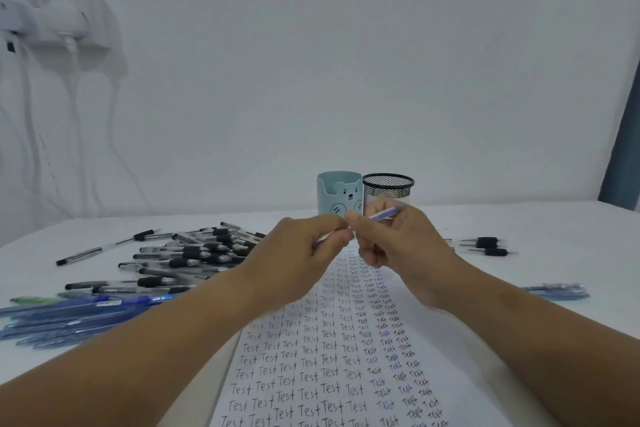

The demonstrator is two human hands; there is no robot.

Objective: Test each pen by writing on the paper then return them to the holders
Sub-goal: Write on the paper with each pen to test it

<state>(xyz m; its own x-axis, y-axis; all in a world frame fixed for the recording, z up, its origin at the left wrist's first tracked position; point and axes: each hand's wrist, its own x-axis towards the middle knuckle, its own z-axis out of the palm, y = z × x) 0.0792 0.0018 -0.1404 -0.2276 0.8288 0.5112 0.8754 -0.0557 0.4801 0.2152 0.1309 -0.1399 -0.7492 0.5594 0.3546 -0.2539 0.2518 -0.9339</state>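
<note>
Above the far end of the paper (332, 357), both hands meet on one blue pen (384, 213). My right hand (394, 239) grips its barrel, which sticks out up and to the right. My left hand (304, 243) pinches the pen's other end; whether that is a cap is hidden by the fingers. The sheet is covered with rows of the word "Test". Behind the hands stand two holders: a light blue bear cup (337, 192) and a black mesh cup (389, 185).
A heap of black pens (194, 253) lies left of the paper, with blue pens (76, 315) nearer the front left edge. A few black pens (485, 246) and blue pens (557, 291) lie on the right. Cables hang on the wall at left.
</note>
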